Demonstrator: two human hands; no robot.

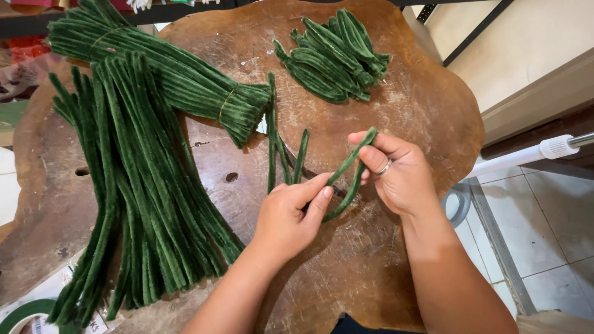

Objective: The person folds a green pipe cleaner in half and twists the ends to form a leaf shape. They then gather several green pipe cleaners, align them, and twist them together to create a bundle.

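At the far left of the wooden table [396,272], a roll of green floral tape [25,312] is lying by the table's lower left corner, beside a white printed paper [52,287] whose markings are too small to make out. Above that, a loose heap of long dark green pipe cleaners [133,185] is spreading across the table's left half, fanning toward its near edge. A tied bundle of green pipe cleaners [167,68] is lying slantwise across the table's upper left, bound with thin bands, its cut end pointing toward the table's middle. Just right of that end, three short green pipe cleaner pieces [284,154] are lying near the table's centre, almost upright in the view. Below them, the left hand [288,219] is pinching one end of a folded green pipe cleaner [349,176] between thumb and forefinger, above the table's centre. The right hand [396,176], wearing a ring, is gripping the other end of the same piece, with its thumb and fingers closing round the bend, so the piece is hanging doubled between the two hands, just over the tabletop. At the table's upper right, a pile of folded green pipe cleaner loops [337,59] is resting on the wood. Right of the table, a white pole [526,158] is slanting over a tiled floor [550,247].
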